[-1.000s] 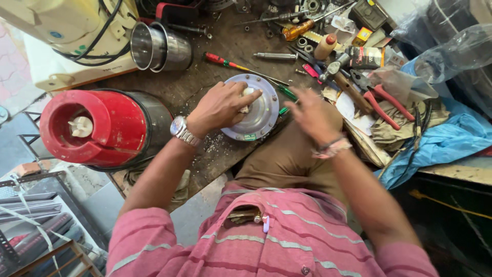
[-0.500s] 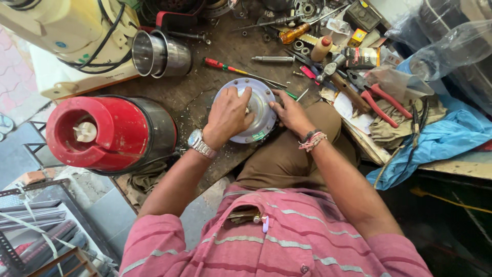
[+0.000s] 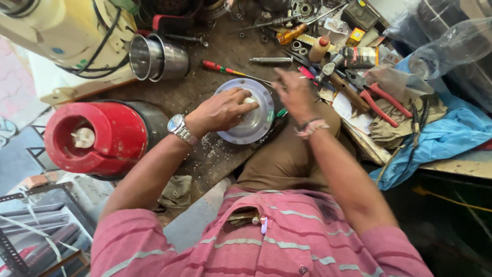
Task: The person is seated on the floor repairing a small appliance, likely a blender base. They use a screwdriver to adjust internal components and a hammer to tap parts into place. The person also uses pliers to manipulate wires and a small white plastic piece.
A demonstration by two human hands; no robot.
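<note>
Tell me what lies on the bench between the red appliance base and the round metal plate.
In the head view, the left hand and its wristwatch cross that stretch between the red appliance base and the round metal plate, above pale crumbs.

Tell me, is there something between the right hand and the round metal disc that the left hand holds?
Nothing visible stands between them. The left hand rests on top of the round metal disc on the workbench. The right hand hovers just beside the disc's right edge, with only a green-handled tool lying low under it.
</note>
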